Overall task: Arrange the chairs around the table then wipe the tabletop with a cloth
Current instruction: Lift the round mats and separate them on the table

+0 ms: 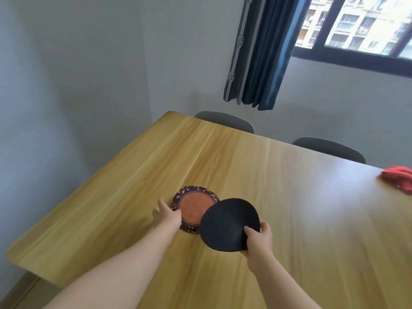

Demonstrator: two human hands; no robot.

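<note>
Left hand (166, 216) pinching rim of patterned plate (194, 208), right hand (259, 238) gripping tilted black dish (229, 224) by its edge; red cloth (399, 178), well right of both hands on the desk (289, 186), looks soft and light, best grabbed bunched at its middle; 2 chairs (225, 121) beyond.

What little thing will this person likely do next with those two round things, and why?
Probably lay the black disc, held tilted by the right hand, onto the patterned plate that the left hand grips by its rim. Stacked, they could leave the table together, freeing it for the red cloth lying at its right end.
</note>
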